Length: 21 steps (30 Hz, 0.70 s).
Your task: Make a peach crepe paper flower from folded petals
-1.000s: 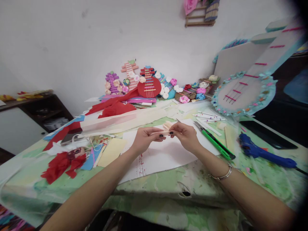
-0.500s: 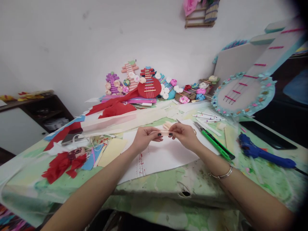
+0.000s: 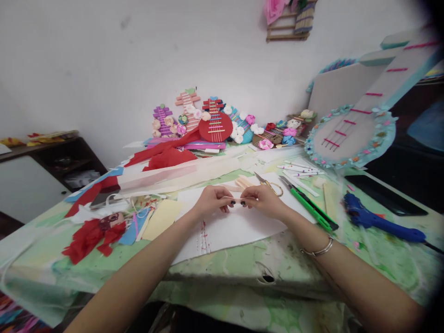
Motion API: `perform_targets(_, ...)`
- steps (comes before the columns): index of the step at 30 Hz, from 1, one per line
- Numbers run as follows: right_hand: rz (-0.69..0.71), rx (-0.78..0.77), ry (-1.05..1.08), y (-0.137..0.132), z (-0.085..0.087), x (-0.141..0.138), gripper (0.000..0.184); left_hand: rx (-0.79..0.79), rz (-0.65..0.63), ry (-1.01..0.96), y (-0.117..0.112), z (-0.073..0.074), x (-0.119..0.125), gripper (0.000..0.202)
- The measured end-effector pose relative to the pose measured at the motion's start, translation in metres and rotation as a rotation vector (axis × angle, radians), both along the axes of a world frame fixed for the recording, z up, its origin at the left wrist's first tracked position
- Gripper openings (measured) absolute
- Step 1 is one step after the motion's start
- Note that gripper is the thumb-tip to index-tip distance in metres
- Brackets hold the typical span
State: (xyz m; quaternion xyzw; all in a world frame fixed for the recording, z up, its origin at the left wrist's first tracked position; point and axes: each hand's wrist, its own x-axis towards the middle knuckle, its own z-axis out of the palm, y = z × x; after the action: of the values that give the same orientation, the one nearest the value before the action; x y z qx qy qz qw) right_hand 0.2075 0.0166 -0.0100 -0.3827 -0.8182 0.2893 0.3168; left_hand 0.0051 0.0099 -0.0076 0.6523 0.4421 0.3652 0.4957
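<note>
My left hand (image 3: pixel 212 200) and my right hand (image 3: pixel 264 200) meet over a white sheet (image 3: pixel 239 226) on the table. Both pinch the ends of a thin cream strip (image 3: pixel 239 198) stretched between them, seen almost edge-on. The fingers of both hands are curled closed around it. Just behind the hands lie more cream strips (image 3: pixel 243 181) and a pair of scissors (image 3: pixel 268 183).
A green craft knife (image 3: pixel 312 208) and a blue glue gun (image 3: pixel 378 221) lie to the right. A large round blue-edged craft (image 3: pixel 350 136) leans at the back right. Red paper scraps (image 3: pixel 90 236) sit on the left, small model guitars (image 3: pixel 215 121) against the wall, and long cream sheets (image 3: pixel 180 175) behind.
Both hands have dropped slightly toward the white sheet and turned, so the cream strip now shows edge-on. The scissors behind the right hand have come into view.
</note>
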Motion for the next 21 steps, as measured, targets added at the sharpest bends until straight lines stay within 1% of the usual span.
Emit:
perform_targets(6, -0.078, -0.010, -0.015, 0.014, -0.011, 0.007, 0.009, -0.028, 0.066, -0.007, 0.011, -0.006, -0.009, 0.008)
perform_targets(12, -0.207, -0.008, -0.014, 0.018, -0.010, 0.010, 0.009, 0.079, 0.222, -0.007, 0.020, -0.012, -0.015, 0.008)
perform_targets(14, -0.295, 0.029, 0.017, 0.020, -0.011, 0.011, 0.008, 0.122, 0.276, 0.000, 0.025, -0.015, -0.019, 0.007)
perform_targets(16, -0.414, 0.078, 0.067, 0.023, -0.014, 0.012, 0.010, 0.169, 0.336, 0.018, 0.029, -0.019, -0.022, 0.009)
perform_targets(19, -0.536, 0.137, 0.058, 0.029, -0.018, 0.014, 0.010, 0.261, 0.387, 0.061, 0.034, -0.024, -0.023, 0.018)
perform_targets(21, -0.551, 0.160, 0.011, 0.031, -0.020, 0.014, 0.007, 0.345, 0.350, 0.133, 0.035, -0.026, -0.021, 0.037)
